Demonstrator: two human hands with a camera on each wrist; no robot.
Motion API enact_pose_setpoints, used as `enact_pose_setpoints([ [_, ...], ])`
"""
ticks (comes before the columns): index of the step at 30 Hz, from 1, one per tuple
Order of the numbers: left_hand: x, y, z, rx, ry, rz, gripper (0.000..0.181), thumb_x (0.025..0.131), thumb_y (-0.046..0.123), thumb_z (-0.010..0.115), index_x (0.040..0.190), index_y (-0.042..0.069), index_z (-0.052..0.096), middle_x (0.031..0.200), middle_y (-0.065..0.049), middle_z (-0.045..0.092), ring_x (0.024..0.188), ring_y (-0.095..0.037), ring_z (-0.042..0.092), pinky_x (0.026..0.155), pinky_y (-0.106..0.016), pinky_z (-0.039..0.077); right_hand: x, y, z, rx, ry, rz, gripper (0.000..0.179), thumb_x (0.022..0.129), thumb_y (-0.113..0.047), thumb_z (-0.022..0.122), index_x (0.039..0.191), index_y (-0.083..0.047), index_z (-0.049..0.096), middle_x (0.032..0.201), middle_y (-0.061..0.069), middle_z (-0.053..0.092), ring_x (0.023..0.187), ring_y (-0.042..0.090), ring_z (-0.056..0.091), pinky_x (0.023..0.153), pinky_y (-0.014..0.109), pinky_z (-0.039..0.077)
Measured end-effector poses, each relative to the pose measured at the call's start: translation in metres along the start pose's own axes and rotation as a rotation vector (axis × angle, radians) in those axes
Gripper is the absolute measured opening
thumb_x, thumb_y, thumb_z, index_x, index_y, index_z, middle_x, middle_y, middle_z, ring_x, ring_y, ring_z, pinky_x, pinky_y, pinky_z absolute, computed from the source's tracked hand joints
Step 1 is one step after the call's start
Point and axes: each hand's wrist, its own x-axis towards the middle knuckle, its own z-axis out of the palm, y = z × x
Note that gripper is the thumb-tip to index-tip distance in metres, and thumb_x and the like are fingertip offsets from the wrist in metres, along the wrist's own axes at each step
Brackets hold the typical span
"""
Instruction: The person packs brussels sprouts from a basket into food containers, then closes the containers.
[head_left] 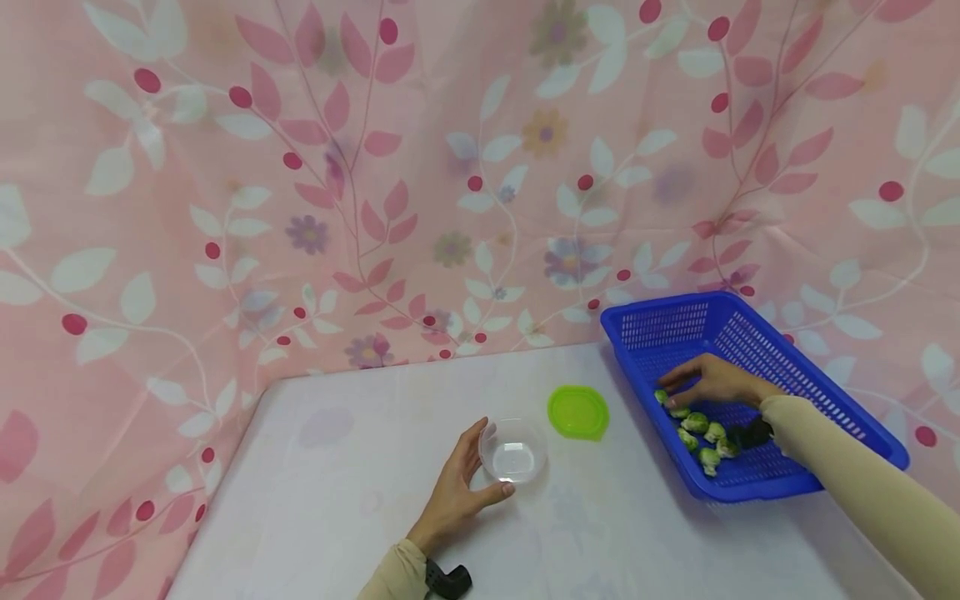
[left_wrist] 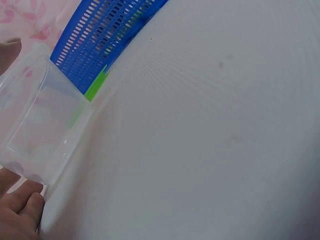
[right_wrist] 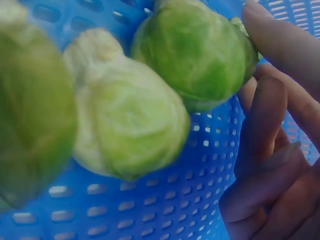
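A clear plastic bowl stands on the white table, its mouth upward. My left hand holds it from the left, fingers and thumb spread round its side; the left wrist view shows fingertips against the bowl's wall. Over on the right, my right hand reaches into a blue basket and pinches a Brussels sprout by the near-left wall. More Brussels sprouts lie below that hand on the basket floor. Close up, a pale-stemmed sprout sits beside the curled fingers.
A flat green lid lies between bowl and basket. Behind the table hangs a pink floral cloth. Each wrist carries a black device, the left one close over the tabletop.
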Motion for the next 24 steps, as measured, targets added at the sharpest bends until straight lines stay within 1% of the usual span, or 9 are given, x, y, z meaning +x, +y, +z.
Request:
enact_pose_setpoints([
  [3,-0.001,0.001,0.000,0.002,0.002,-0.003,0.103,0.085,0.015,0.090,0.167,0.008,0.026,0.172,-0.021,0.031,0.160,-0.036,0.032,0.130,-0.053,0.029,0.002,0.000,0.002,0.003,-0.006,-0.013,0.048,0.093,-0.028,0.085,0.132,-0.002,0.073,0.130,0.016,0.075,0.124,0.039,0.069,0.095,0.033,0.065],
  [6,-0.002,0.001,0.000,0.004,0.007,-0.020,0.104,0.086,0.016,0.090,0.167,0.007,0.026,0.172,-0.019,0.032,0.160,-0.034,0.032,0.131,-0.052,0.029,0.004,-0.001,0.005,-0.007,-0.002,-0.013,0.047,0.092,-0.028,0.085,0.130,-0.004,0.075,0.129,0.016,0.075,0.122,0.038,0.069,0.091,0.028,0.065],
  [10,-0.002,0.001,0.001,0.011,0.016,-0.031,0.103,0.086,0.017,0.090,0.167,0.006,0.027,0.171,-0.018,0.034,0.160,-0.033,0.034,0.130,-0.052,0.030,0.006,-0.003,0.008,-0.047,0.012,-0.020,0.044,0.093,-0.029,0.084,0.128,-0.005,0.076,0.127,0.014,0.076,0.119,0.034,0.070,0.089,0.027,0.064],
  [16,-0.002,0.001,0.002,0.002,0.023,-0.035,0.101,0.087,0.016,0.088,0.166,0.006,0.027,0.171,-0.018,0.034,0.160,-0.032,0.034,0.131,-0.050,0.030,0.007,-0.005,0.011,-0.090,0.024,-0.037,0.031,0.095,-0.028,0.082,0.118,-0.007,0.080,0.122,0.014,0.077,0.113,0.032,0.072,0.085,0.026,0.064],
  [18,-0.003,0.001,0.002,0.000,0.020,-0.037,0.100,0.088,0.016,0.088,0.167,0.006,0.026,0.171,-0.018,0.034,0.160,-0.032,0.034,0.131,-0.049,0.030,0.007,-0.005,0.012,-0.092,0.023,-0.038,0.030,0.095,-0.028,0.081,0.117,-0.007,0.079,0.121,0.014,0.077,0.112,0.032,0.072,0.083,0.026,0.063],
  [20,-0.003,0.002,0.002,0.000,0.018,-0.038,0.100,0.088,0.015,0.087,0.167,0.007,0.026,0.171,-0.018,0.034,0.160,-0.032,0.034,0.131,-0.049,0.030,0.007,-0.004,0.011,-0.094,0.034,-0.031,0.029,0.096,-0.028,0.081,0.116,-0.009,0.079,0.119,0.011,0.077,0.111,0.030,0.071,0.082,0.026,0.062],
  [24,-0.002,0.003,0.001,0.009,0.015,-0.039,0.099,0.089,0.016,0.087,0.167,0.008,0.026,0.172,-0.017,0.033,0.160,-0.031,0.034,0.131,-0.048,0.029,0.007,-0.001,0.007,-0.082,0.075,-0.014,0.030,0.095,-0.032,0.082,0.116,-0.011,0.078,0.115,0.006,0.078,0.108,0.026,0.071,0.080,0.027,0.062],
])
